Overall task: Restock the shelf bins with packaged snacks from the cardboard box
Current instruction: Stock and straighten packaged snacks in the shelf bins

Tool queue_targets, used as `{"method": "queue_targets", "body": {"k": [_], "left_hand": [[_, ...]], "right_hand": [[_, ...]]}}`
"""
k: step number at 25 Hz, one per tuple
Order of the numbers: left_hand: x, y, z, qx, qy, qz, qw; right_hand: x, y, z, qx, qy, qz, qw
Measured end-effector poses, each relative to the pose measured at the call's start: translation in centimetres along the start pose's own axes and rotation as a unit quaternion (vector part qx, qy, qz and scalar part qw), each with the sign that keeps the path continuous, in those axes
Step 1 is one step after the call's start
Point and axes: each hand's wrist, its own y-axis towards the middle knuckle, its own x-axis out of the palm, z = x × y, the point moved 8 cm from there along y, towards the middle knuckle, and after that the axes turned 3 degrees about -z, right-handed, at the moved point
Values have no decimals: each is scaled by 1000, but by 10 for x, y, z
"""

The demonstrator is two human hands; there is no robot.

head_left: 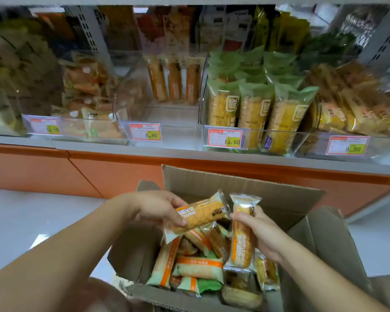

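Pale glossy floor [20, 221] meets orange base panel [113, 176]; grey perforated uprights [88, 30] above.

Forearms reach forward, left grip [158, 210] curled round a level packet [203, 213], right grip [258, 230] round an upright packet [242, 240]

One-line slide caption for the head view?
Left hand holds a sideways waffle pack, right hand an upright waffle pack, over the open cardboard box below the 6.80 bin.

Cardboard box [212, 179] brown; waffle pack [203, 213] orange-white; binned packs [254, 104] green tops; price tag [225, 137] red border w/ yellow patch.
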Motion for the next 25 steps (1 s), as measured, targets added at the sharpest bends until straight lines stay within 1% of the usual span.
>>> {"method": "queue_targets", "body": {"k": [3,6,8,9,10,12,14,15,16,17,19,21,22,25], "left_hand": [[-31,-46,26,21,-1,41,999],[-70,-93,53,99,-26,107,989],[-100,-121,68,170,-58,185,966],[-116,-132,74,205,-72,242,946],[-131,-145,80,241,-89,305,917],[-160,-163,80,304,-145,427,840],[-181,-173,69,330,-200,515,766],[-189,-174,61,327,-217,542,743],[-194,-173,54,321,-227,554,734],[-199,-168,48,315,-231,552,736],[-202,-157,42,300,-220,537,757],[-203,-151,39,290,-205,537,765],[-204,-149,39,288,-198,541,765],[-208,-150,44,289,-182,549,763]], "right_hand": [[17,-12,-31,-35,30,-33,998],[39,-28,-91,-119,5,-36,992],[59,-36,-144,-192,-18,-29,981],[71,-38,-172,-227,-39,-28,973],[84,-39,-204,-262,-61,-21,963],[106,-28,-262,-331,-96,22,939],[126,4,-310,-384,-116,77,913],[138,28,-328,-390,-134,98,906],[148,55,-342,-384,-158,117,902],[158,86,-350,-367,-184,132,902],[169,140,-352,-321,-226,165,905],[173,176,-345,-290,-246,195,904],[176,189,-342,-286,-246,201,904],[181,206,-342,-310,-244,208,895]]}}
